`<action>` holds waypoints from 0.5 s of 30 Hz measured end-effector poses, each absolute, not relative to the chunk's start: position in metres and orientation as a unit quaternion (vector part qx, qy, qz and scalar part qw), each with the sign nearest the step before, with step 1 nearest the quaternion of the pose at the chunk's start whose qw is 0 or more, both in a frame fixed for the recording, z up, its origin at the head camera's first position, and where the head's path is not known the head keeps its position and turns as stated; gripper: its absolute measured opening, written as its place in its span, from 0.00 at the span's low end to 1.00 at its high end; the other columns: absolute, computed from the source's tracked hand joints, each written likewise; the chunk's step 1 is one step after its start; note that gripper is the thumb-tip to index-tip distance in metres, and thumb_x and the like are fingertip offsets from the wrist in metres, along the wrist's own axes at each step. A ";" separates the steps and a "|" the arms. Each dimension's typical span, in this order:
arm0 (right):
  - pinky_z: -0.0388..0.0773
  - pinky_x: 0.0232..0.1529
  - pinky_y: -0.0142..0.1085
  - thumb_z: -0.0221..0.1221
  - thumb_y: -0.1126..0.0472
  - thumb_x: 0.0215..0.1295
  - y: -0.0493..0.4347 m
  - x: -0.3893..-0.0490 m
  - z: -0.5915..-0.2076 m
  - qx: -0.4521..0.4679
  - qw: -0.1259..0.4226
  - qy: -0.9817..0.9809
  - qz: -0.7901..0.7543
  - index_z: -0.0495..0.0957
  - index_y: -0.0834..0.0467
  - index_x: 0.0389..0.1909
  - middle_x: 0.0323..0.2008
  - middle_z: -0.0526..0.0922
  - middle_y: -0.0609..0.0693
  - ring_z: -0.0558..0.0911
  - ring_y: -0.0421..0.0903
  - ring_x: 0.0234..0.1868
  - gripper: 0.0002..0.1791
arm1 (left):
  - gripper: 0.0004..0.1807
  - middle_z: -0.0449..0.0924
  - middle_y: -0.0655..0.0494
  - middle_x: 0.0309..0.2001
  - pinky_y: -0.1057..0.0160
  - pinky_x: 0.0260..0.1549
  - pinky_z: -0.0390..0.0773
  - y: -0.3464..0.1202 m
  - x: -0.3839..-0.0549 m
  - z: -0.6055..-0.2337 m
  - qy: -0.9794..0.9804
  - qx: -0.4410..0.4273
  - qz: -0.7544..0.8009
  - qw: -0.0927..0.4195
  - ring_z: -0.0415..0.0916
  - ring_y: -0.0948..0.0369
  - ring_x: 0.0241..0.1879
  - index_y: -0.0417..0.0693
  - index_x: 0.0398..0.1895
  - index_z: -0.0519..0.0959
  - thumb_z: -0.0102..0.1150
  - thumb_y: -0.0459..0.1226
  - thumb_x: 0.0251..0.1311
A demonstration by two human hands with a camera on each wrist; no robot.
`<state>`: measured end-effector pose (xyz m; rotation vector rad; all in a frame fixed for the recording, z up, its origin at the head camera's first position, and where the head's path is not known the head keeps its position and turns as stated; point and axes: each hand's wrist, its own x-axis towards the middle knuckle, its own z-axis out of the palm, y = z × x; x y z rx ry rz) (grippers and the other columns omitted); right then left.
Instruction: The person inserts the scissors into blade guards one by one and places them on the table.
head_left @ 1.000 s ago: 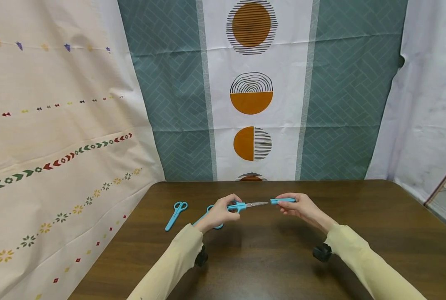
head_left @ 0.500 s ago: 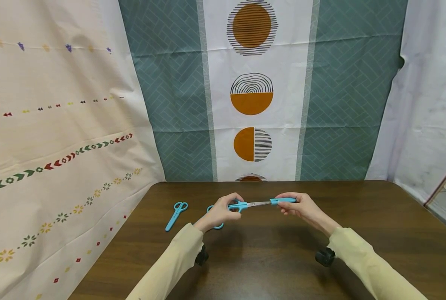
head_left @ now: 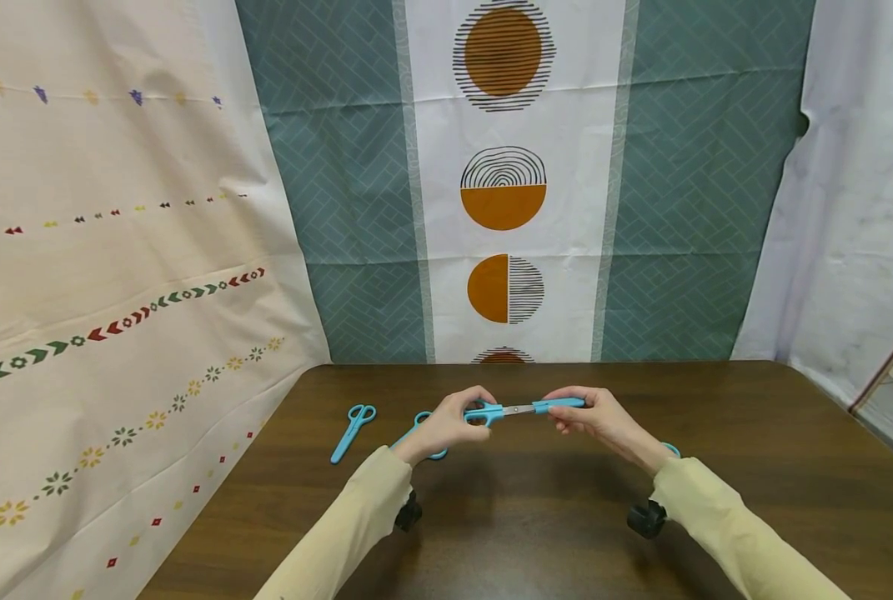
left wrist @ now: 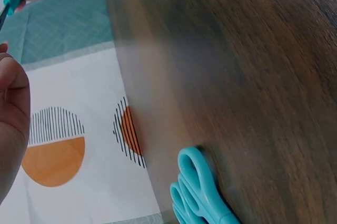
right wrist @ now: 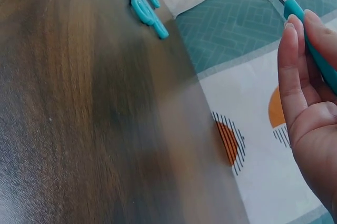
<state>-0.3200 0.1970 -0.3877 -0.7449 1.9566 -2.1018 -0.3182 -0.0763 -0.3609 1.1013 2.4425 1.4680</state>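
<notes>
My left hand [head_left: 449, 423] holds a pair of scissors [head_left: 484, 414] by its light-blue handles, level above the table. Between finger and thumb, my right hand [head_left: 596, 419] pinches a light-blue blade cover [head_left: 562, 403]. The front of the metal blades is inside the cover's mouth; a short bare length shows between cover and handles. Partly behind my left wrist lie other blue scissors [head_left: 438, 454], whose handle loops [left wrist: 192, 176] show close in the left wrist view. Farther left rest sheathed scissors [head_left: 351, 433].
A blue loop [head_left: 671, 448] peeks out behind my right wrist, the rest of it hidden. The brown wooden table [head_left: 521, 533] ends at a patterned cloth [head_left: 506, 292] hanging behind it. Another cloth [head_left: 153, 375] hangs on the left.
The blades, first just short of the cover's mouth, have slid into it as my hands came closer together. A blue loop now shows behind my right wrist.
</notes>
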 end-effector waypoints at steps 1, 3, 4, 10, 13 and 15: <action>0.75 0.38 0.46 0.57 0.69 0.60 0.196 -0.319 -0.388 -0.253 0.086 0.659 -0.704 0.72 0.73 0.47 0.32 0.78 0.59 0.77 0.47 0.28 0.16 | 0.14 0.70 0.58 0.26 0.64 0.29 0.65 -0.075 -0.321 -0.364 0.799 0.360 0.480 0.044 0.64 0.63 0.27 0.45 0.41 0.74 0.56 0.29 0.47; 0.75 0.38 0.46 0.57 0.69 0.60 0.194 -0.318 -0.388 -0.257 0.084 0.661 -0.700 0.72 0.73 0.47 0.31 0.78 0.59 0.77 0.48 0.28 0.16 | 0.14 0.71 0.58 0.26 0.64 0.29 0.65 -0.073 -0.324 -0.368 0.798 0.363 0.479 0.044 0.64 0.63 0.27 0.48 0.40 0.73 0.56 0.31 0.48; 0.75 0.37 0.46 0.57 0.69 0.60 0.193 -0.317 -0.388 -0.260 0.083 0.662 -0.698 0.72 0.73 0.47 0.31 0.78 0.60 0.77 0.49 0.28 0.16 | 0.14 0.71 0.57 0.26 0.64 0.29 0.65 -0.072 -0.324 -0.368 0.796 0.367 0.480 0.044 0.64 0.63 0.27 0.48 0.40 0.73 0.57 0.32 0.48; 0.76 0.35 0.41 0.57 0.68 0.61 0.189 -0.312 -0.384 -0.270 0.080 0.657 -0.699 0.72 0.73 0.48 0.32 0.78 0.62 0.77 0.49 0.28 0.16 | 0.13 0.70 0.55 0.25 0.64 0.25 0.65 -0.068 -0.323 -0.366 0.785 0.385 0.482 0.047 0.63 0.62 0.24 0.50 0.40 0.74 0.60 0.37 0.49; 0.76 0.35 0.40 0.56 0.69 0.61 0.188 -0.310 -0.383 -0.272 0.079 0.657 -0.698 0.72 0.73 0.48 0.33 0.77 0.66 0.77 0.48 0.27 0.16 | 0.12 0.71 0.56 0.25 0.65 0.25 0.66 -0.066 -0.322 -0.364 0.787 0.386 0.479 0.047 0.63 0.63 0.23 0.50 0.39 0.74 0.60 0.37 0.50; 0.76 0.34 0.41 0.56 0.69 0.61 0.187 -0.310 -0.382 -0.276 0.079 0.660 -0.695 0.72 0.73 0.48 0.33 0.76 0.69 0.77 0.47 0.27 0.16 | 0.12 0.72 0.56 0.25 0.65 0.25 0.66 -0.066 -0.321 -0.362 0.787 0.388 0.478 0.050 0.63 0.63 0.23 0.49 0.39 0.74 0.60 0.37 0.51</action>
